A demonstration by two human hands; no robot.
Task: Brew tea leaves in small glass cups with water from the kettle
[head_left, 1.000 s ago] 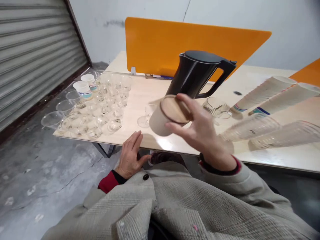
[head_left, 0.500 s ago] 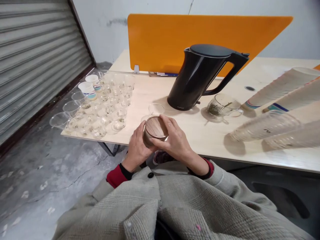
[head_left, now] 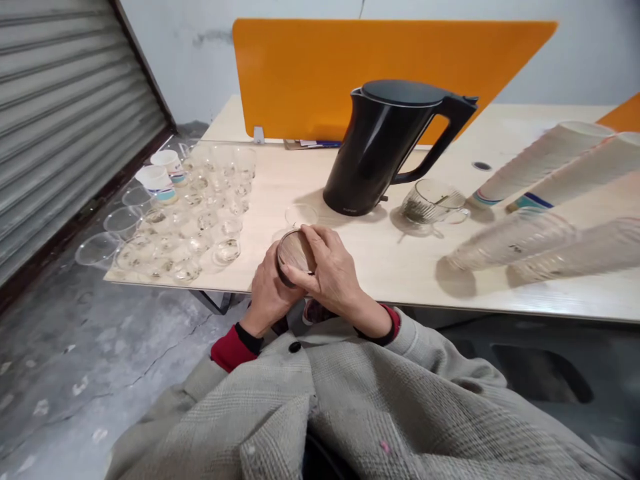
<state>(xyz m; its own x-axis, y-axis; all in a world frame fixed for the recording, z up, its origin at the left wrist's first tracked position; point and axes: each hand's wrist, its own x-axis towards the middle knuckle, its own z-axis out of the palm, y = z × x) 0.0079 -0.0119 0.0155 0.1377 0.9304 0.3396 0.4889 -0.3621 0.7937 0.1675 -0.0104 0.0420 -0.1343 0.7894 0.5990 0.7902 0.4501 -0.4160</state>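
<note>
Both of my hands hold a small round canister with a wooden lid (head_left: 295, 252) at the table's front edge. My left hand (head_left: 267, 293) wraps round its body from the left. My right hand (head_left: 333, 273) grips the lid from the right, fingers curled over its rim. Just behind the canister stands an empty clear plastic cup (head_left: 301, 215). A black electric kettle (head_left: 383, 147) stands farther back, with a glass cup holding tea leaves (head_left: 430, 203) to its right.
Several clear plastic cups and two paper cups (head_left: 165, 175) crowd the light wooden table's (head_left: 380, 260) left end. Stacks of paper cups (head_left: 540, 157) and clear cups (head_left: 510, 240) lie on their sides at the right. An orange divider (head_left: 310, 80) stands behind.
My right hand brought the canister down from in front of the kettle to the table's front edge. My left hand rose from the edge and closed round it.
</note>
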